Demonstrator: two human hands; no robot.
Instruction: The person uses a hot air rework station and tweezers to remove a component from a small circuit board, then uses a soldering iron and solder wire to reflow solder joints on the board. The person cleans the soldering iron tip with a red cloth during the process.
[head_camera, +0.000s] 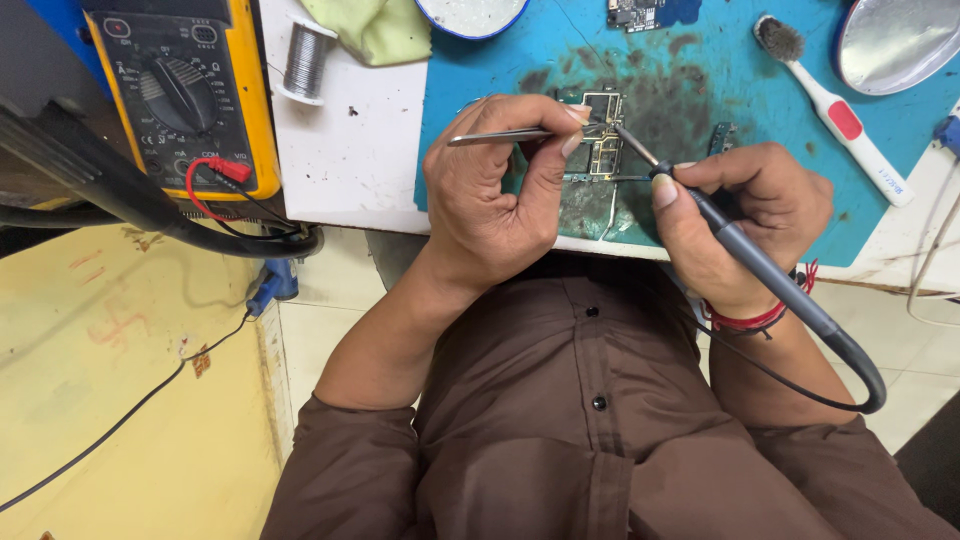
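The circuit board (603, 140) lies on the blue mat (700, 60) at the counter's near edge. Soldering looks under way, not finished: the left hand (500, 190) pinches tweezers (500, 136), and the right hand (745, 215) grips the soldering iron (740, 250), tip on the board.

Top left: yellow-cased multimeter with dark faceplate (185, 90), its round dial ringed by small white and red printed markings; screen cut off by the frame edge. Right: white-handled brush with red grip patch (838, 110) carries small blue print near its end.
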